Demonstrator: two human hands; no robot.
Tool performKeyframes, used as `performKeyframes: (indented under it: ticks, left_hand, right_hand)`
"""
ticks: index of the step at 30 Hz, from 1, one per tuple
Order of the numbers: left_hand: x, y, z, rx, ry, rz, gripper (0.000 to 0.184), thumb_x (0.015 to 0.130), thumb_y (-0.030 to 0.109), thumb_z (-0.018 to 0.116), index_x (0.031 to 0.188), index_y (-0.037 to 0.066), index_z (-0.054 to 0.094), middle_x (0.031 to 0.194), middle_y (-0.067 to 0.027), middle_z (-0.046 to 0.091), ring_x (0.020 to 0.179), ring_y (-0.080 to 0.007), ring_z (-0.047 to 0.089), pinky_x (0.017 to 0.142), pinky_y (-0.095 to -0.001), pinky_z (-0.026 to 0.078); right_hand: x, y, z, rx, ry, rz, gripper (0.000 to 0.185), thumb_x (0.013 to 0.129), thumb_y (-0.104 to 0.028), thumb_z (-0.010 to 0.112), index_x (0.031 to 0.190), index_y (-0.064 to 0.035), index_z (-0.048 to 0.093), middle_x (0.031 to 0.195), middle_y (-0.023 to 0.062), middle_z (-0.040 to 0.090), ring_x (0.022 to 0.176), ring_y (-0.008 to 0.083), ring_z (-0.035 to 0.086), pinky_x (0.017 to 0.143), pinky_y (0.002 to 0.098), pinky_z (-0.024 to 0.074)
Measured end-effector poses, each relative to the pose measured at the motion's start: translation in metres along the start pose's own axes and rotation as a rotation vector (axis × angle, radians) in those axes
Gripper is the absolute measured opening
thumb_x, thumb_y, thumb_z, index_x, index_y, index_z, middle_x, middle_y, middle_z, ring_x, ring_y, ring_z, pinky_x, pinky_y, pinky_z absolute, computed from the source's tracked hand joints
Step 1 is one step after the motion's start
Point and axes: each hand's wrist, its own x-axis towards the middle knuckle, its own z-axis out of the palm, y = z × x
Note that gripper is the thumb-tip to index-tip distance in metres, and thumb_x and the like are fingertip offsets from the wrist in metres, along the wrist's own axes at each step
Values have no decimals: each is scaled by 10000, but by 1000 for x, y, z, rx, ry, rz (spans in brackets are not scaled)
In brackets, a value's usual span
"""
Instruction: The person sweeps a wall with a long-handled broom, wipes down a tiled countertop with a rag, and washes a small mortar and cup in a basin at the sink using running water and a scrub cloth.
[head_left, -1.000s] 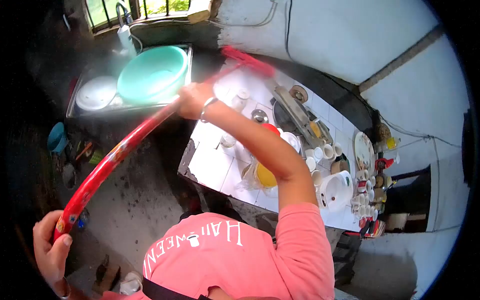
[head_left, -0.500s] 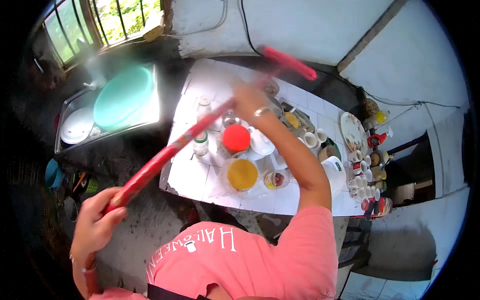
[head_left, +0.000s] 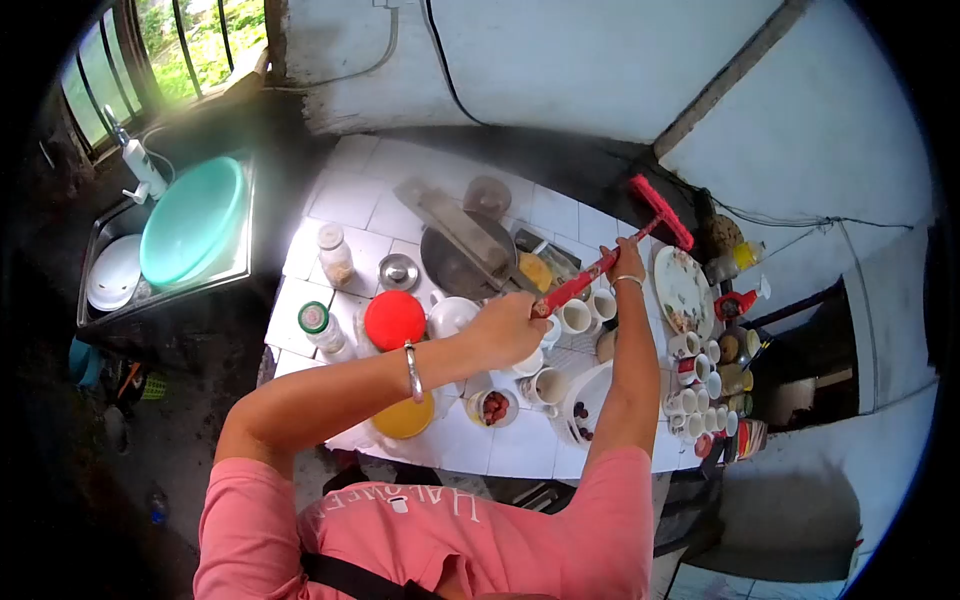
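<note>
A red squeegee (head_left: 583,286) with a T-shaped head reaches across the tiled table toward the back wall. My left hand (head_left: 512,328) is closed round the near end of its handle, above several white cups. Farther along, my right hand (head_left: 627,262) grips the handle close to the head. The squeegee's head (head_left: 662,212) is up by the dark strip along the wall, behind a large floral plate (head_left: 684,290); I cannot tell whether it touches anything. Below my hands lie a dark pan (head_left: 455,262) and a white cup (head_left: 574,318).
Jars with a red lid (head_left: 394,320) and a yellow lid (head_left: 404,416) stand under my left arm. Several mugs (head_left: 686,400) line the table's right end. Cables (head_left: 800,222) run along the wall. At left, a sink (head_left: 105,225) holds a green basin (head_left: 193,220).
The squeegee has swung right, its head now farther along the wall. My left hand has come up from the lower left to the table's middle; my right hand has moved right.
</note>
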Motion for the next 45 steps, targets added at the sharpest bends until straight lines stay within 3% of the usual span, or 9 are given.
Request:
performKeyframes:
  ticks: [3, 6, 9, 12, 15, 25, 30, 37, 45]
  left_hand:
    - [8, -3, -11, -123, -23, -112, 216, 848, 206, 556, 857, -10, 562, 584, -36, 464, 526, -116, 463, 470, -294, 363]
    - [-11, 10, -43, -182, -56, -237, 284, 815, 217, 527, 867, -61, 545, 702, -168, 576, 629, -247, 567, 589, -366, 433]
    - [-54, 21, -71, -199, 3, -357, 283, 814, 196, 543, 949, -53, 536, 704, -128, 564, 611, -195, 547, 565, -335, 425]
    - [-109, 15, -94, -198, 101, -434, 222, 859, 201, 536, 1005, 34, 522, 647, 19, 442, 454, -48, 387, 372, -224, 281]
    - [-172, 31, -133, -410, 90, -656, 283, 873, 170, 526, 1111, 28, 468, 632, 31, 405, 437, -44, 345, 369, -210, 270]
    - [-373, 45, -199, -276, 224, -535, 329, 848, 125, 539, 1147, -3, 485, 697, -23, 494, 583, -76, 465, 509, -240, 373]
    - [-358, 10, -193, -96, 183, -328, 304, 857, 131, 535, 1129, -1, 499, 704, -17, 513, 593, -87, 461, 530, -255, 386]
    - [-350, -11, -210, -333, 225, -468, 298, 852, 157, 549, 1094, -16, 528, 726, 2, 506, 616, -67, 447, 533, -243, 383]
    - [-434, 70, -256, -143, 473, -571, 425, 787, 223, 595, 1119, -33, 525, 649, 32, 464, 513, -26, 411, 457, -183, 305]
  right_hand:
    - [21, -24, -3, -162, -88, -82, 361, 779, -376, 646, 1016, -115, 566, 1254, 140, 471, 1177, 336, 442, 889, 430, 446]
    - [28, -70, -1, -110, -96, -170, 272, 774, -330, 646, 904, -98, 588, 1092, 146, 540, 1059, 345, 508, 823, 438, 466]
    - [21, -122, 21, 47, 80, -397, 238, 756, -279, 654, 863, -75, 591, 1008, 193, 561, 1010, 368, 524, 793, 440, 472]
    - [-11, -196, 11, 50, 13, -459, 222, 742, -255, 657, 852, -70, 603, 1014, 193, 549, 1015, 373, 520, 787, 444, 478]
    - [-62, -256, -12, 80, -14, -558, 209, 753, -248, 646, 855, -68, 611, 1007, 188, 527, 1019, 386, 503, 807, 439, 474]
    - [-201, -392, -102, 226, -25, -785, 136, 772, -198, 586, 773, -62, 584, 927, 159, 553, 933, 368, 506, 758, 452, 457]
    - [-185, -367, -104, 146, -70, -749, 199, 694, -205, 669, 842, -92, 600, 1059, 187, 544, 1052, 429, 469, 803, 471, 478]
    - [-175, -400, -46, 50, -163, -739, 168, 703, -217, 654, 801, -82, 639, 908, 149, 601, 943, 405, 524, 853, 458, 449]
    - [-224, -498, -131, 155, -235, -873, 196, 745, -281, 624, 806, -97, 657, 827, 157, 627, 836, 369, 590, 770, 439, 481]
